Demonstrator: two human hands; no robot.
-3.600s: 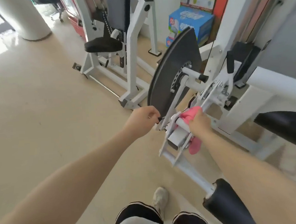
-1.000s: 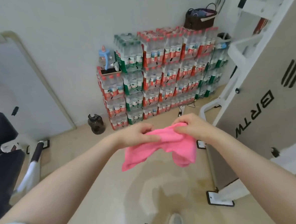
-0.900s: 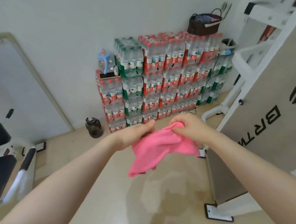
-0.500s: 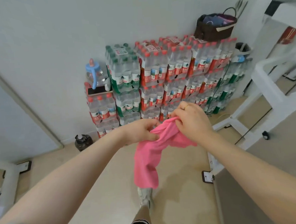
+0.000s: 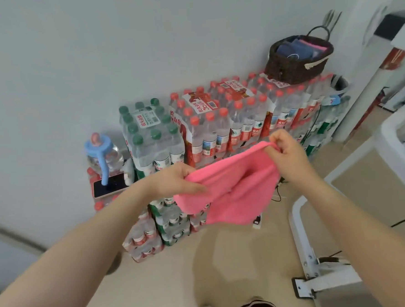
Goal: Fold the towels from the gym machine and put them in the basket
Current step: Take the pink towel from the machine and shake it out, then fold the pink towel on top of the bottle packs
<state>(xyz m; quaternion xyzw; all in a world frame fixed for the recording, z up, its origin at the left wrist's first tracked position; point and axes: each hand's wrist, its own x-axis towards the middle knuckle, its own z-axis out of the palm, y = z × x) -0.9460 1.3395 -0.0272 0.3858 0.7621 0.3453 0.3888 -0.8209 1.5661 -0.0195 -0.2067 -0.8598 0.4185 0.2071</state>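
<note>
I see both of my hands raised in front of me with a pink towel stretched between them in the air. My left hand pinches the towel's lower left edge, fingers closed over the cloth, while my right hand sits higher and grips the upper right corner in a tight fist. The towel hangs doubled over from that top edge, its loose bottom hem drooping below my hands and well above the beige floor. Ahead of me, against the pale wall, stands a stack of shrink-wrapped water bottle packs, some with red caps and some with green. On top of the stack at the right sits a dark woven basket with a handle; folded cloths in blue and pink lie inside it. At the left end of the stack I see a clear jug with a blue handle and a phone lying flat beside it. A white machine frame stands on the floor at my right.
</note>
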